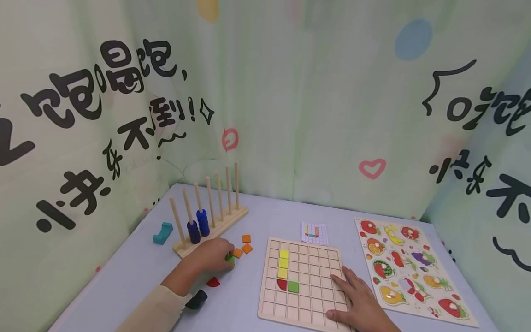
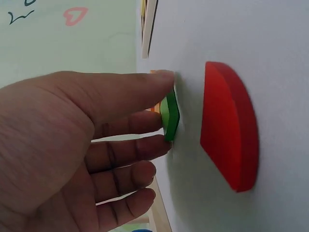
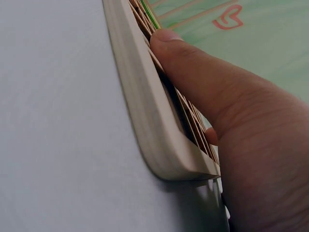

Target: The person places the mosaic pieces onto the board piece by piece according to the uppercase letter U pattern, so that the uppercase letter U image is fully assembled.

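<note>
In the left wrist view, my left hand (image 2: 63, 145) pinches a green square tile (image 2: 170, 116) between thumb and fingers, at the tabletop. A red quarter-round piece (image 2: 229, 130) lies flat beside it. Several orange squares (image 1: 246, 248) sit just past the fingertips in the head view. My right hand (image 1: 360, 299) rests with spread fingers on the right edge of a wooden grid board (image 1: 313, 272). Stacked in one column of that board are yellow squares (image 1: 284, 263), with a red quarter-round (image 1: 282, 285) below and a green square (image 1: 293, 287) beside the red.
A wooden peg stand (image 1: 226, 223) with dark blue rings (image 1: 202, 223) stands behind my left hand. A teal arch block (image 1: 162, 233) lies left of it, a black piece (image 1: 197, 299) near my sleeve. Behind the board is a small pattern card (image 1: 314, 233); a fruit puzzle (image 1: 415, 272) lies right.
</note>
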A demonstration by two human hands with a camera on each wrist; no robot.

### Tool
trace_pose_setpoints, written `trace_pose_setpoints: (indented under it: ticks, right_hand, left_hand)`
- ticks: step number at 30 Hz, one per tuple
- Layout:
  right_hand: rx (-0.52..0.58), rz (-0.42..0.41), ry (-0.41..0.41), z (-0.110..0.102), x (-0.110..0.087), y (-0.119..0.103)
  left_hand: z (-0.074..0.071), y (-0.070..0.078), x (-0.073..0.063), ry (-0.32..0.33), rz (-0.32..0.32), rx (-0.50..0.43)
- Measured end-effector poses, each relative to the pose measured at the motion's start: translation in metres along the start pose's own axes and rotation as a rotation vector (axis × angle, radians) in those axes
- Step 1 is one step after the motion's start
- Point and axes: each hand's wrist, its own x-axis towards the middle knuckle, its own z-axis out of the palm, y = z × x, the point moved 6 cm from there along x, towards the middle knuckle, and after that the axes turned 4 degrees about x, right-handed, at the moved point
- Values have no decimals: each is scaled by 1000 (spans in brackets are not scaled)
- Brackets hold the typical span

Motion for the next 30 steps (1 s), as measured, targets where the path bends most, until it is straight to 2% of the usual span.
trace_pose_setpoints:
  ticks: [6, 12, 18, 25, 30]
  right_hand:
    - [-5, -8, 9, -2, -1, -2]
    - [3, 5, -2, 0, 0, 0]
    - [-1, 4, -3, 2, 0, 1]
    - [-5, -4, 3, 0, -1, -2]
    - [-6, 2, -2, -1, -1, -2]
  left_hand:
    - [1, 1, 0, 4, -3, -15]
    - [2, 1, -2, -20, -8, -21]
    - [0, 6, -5, -15, 26, -10]
    - [-5, 21, -6, 15, 101, 66]
    - [-3, 37, 0, 17, 140, 117]
